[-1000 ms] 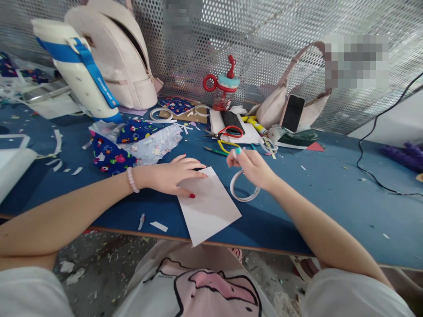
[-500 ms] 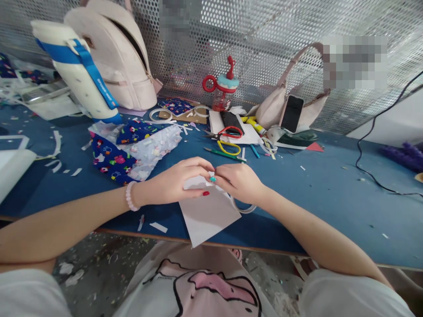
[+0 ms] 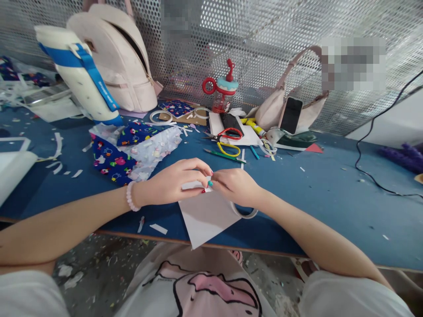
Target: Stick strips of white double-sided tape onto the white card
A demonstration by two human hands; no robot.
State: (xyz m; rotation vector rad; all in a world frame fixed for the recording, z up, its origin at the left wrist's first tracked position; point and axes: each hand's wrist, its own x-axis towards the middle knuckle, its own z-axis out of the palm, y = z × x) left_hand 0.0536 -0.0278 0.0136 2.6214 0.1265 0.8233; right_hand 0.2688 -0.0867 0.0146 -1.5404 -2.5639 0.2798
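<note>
The left hand (image 3: 180,182) and right hand (image 3: 235,187) meet fingertip to fingertip above the far part of the flat white paper sheet (image 3: 208,215); their fingers are bent close together, but whether they pinch anything I cannot tell. The sheet lies at the near edge of the blue table (image 3: 317,207). Right of the sheet, partly under the right hand, is a round white tape roll (image 3: 245,215). Beyond the sheet lie red-and-yellow-handled scissors (image 3: 229,143); left of it, crumpled blue patterned wrapping (image 3: 114,160).
</note>
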